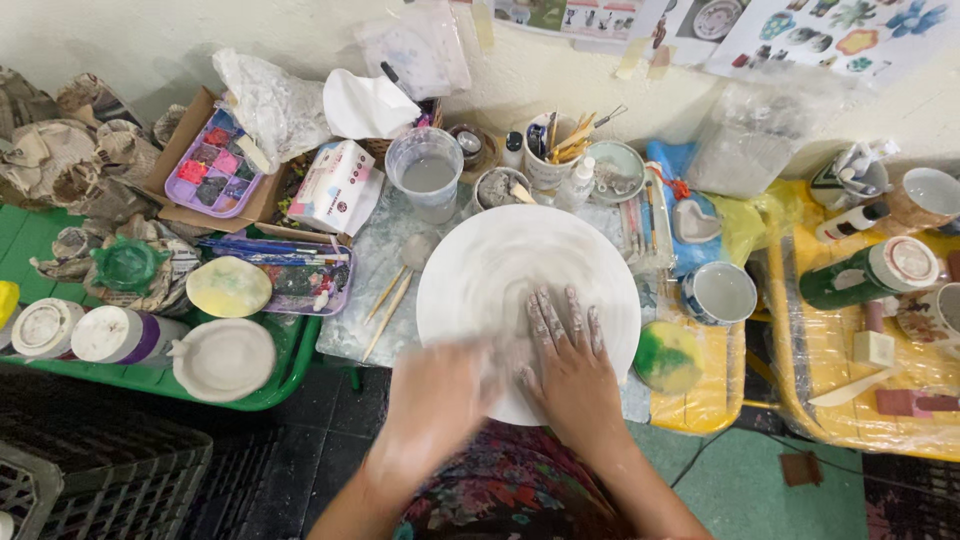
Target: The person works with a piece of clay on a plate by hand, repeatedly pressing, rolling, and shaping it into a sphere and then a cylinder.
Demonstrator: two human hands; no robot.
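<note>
A large round white plate (528, 285) lies flat near the front edge of the table (380, 260), straight ahead of the person. The right hand (570, 350) rests palm-down on the plate's near right part, fingers spread flat and pointing toward the wall, gripping nothing. The left hand (440, 395) is blurred at the plate's near left rim; whether it is open or curled cannot be told. Both hands are on the plate's near side, the right further in.
</note>
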